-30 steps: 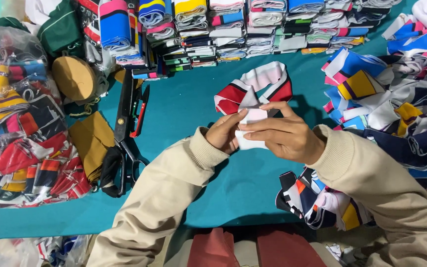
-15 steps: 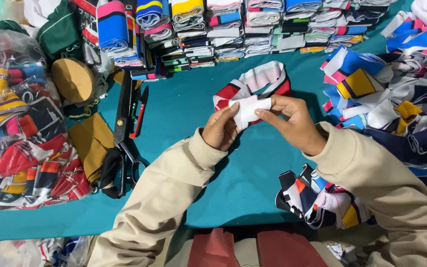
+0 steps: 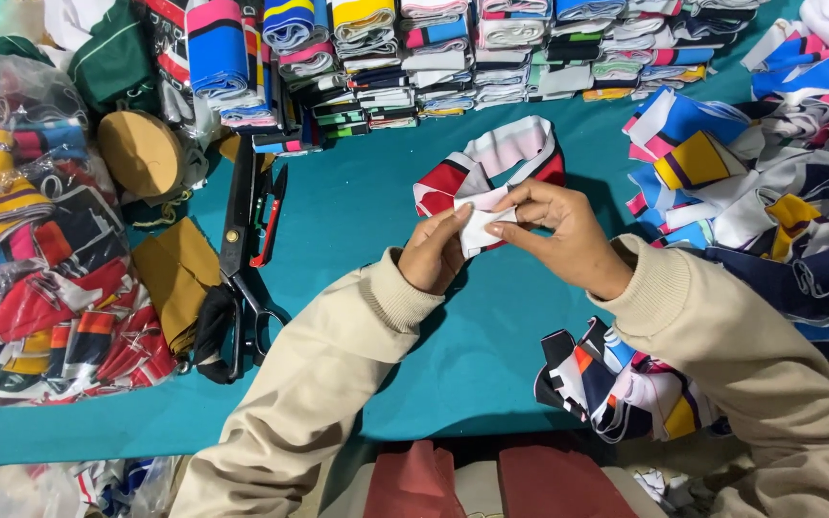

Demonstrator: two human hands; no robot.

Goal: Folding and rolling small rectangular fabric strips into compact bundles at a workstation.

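Note:
A red, white and pink striped fabric band [image 3: 501,153] lies looped on the teal table [image 3: 357,221]. Its near end is folded into a small white wad between both hands. My left hand [image 3: 434,254] pinches the wad from the left with its fingertips. From the right, my right hand [image 3: 563,230] grips the same folded end with thumb and fingers. Both sleeves are beige.
Large black scissors [image 3: 240,249] lie left of my hands beside tan card pieces [image 3: 177,273]. Bagged fabric strips [image 3: 31,269] fill the left side. Folded striped bands [image 3: 453,58] are stacked along the back. Loose colourful bands [image 3: 769,182] heap at right, and another bundle [image 3: 616,384] lies near my right elbow.
Both hands have moved away from me toward the striped band, folding its white end tighter between the fingers.

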